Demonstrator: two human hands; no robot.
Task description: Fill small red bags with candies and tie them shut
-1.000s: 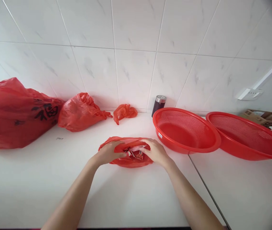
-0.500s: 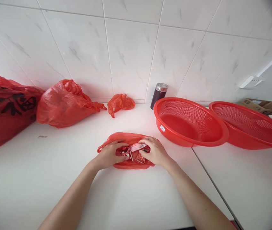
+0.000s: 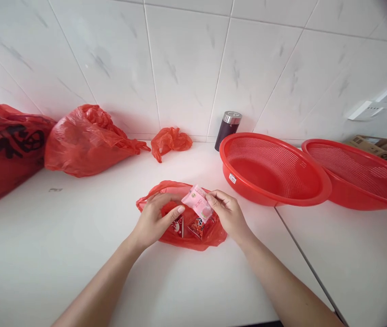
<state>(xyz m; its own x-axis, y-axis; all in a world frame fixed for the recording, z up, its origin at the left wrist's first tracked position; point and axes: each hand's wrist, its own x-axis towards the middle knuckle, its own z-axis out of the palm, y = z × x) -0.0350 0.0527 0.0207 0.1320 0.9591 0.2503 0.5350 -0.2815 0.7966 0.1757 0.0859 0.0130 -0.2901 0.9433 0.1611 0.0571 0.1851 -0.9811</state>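
Observation:
A small red plastic bag [image 3: 183,238] lies open on the white counter [image 3: 77,254] in front of me, with red snack packets [image 3: 196,225] inside. My right hand [image 3: 227,214] pinches a pink sachet [image 3: 197,203] just above the bag's mouth. My left hand [image 3: 154,218] rests on the bag's left side, fingers curled over its edge and holding the mouth apart.
Two red mesh baskets stand to the right, the nearer [image 3: 271,168] and the farther [image 3: 360,175]. A dark canister [image 3: 227,129] stands at the tiled wall. Along the wall lie a crumpled red bag [image 3: 171,141], a filled red bag [image 3: 84,141] and a large printed red bag [image 3: 2,150]. A cardboard box [image 3: 380,146] is far right.
My right hand has lifted the pink sachet out of the bag. The left hand has shifted on the bag's edge. The view has tilted down and slightly left.

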